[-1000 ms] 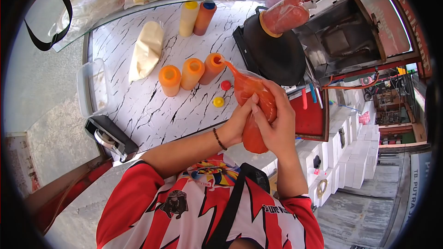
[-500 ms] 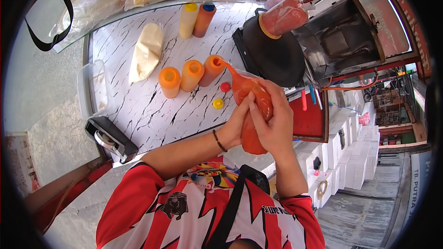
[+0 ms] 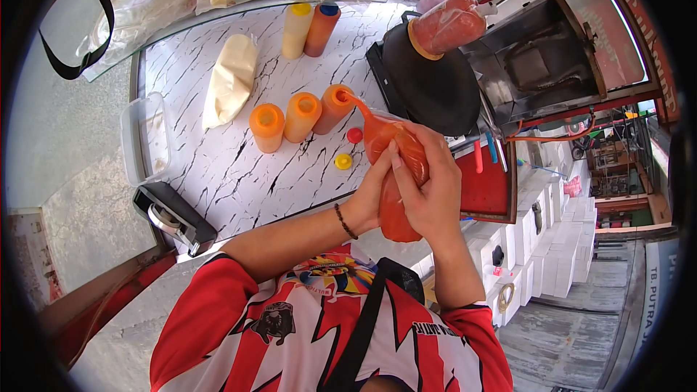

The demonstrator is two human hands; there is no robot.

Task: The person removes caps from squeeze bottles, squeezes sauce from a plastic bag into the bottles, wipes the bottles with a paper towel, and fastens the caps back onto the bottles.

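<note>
Both of my hands squeeze a clear plastic bag of orange-red sauce (image 3: 396, 214). My left hand (image 3: 372, 192) wraps its lower left side, while my right hand (image 3: 433, 185) grips it from the right with the thumb pressed in. The bag's narrow tip points into the mouth of an uncapped squeeze bottle (image 3: 334, 112), with red sauce at the opening. Beside that bottle stand two more uncapped orange-topped bottles, a middle one (image 3: 300, 120) and a left one (image 3: 267, 129). A red cap (image 3: 354, 135) and a yellow cap (image 3: 343, 161) lie near the bag.
A bag of cream-coloured sauce (image 3: 231, 80) lies on the marbled table (image 3: 239, 189). Two capped bottles, one yellow-topped (image 3: 296, 33) and one blue-topped (image 3: 321, 33), stand behind. A black round pan (image 3: 428, 80) carries another red sauce bag (image 3: 450, 25). A tape dispenser (image 3: 174, 218) sits front left.
Almost nothing differs. The bag stays in both hands with its tip in the same bottle; the view has shifted very slightly.
</note>
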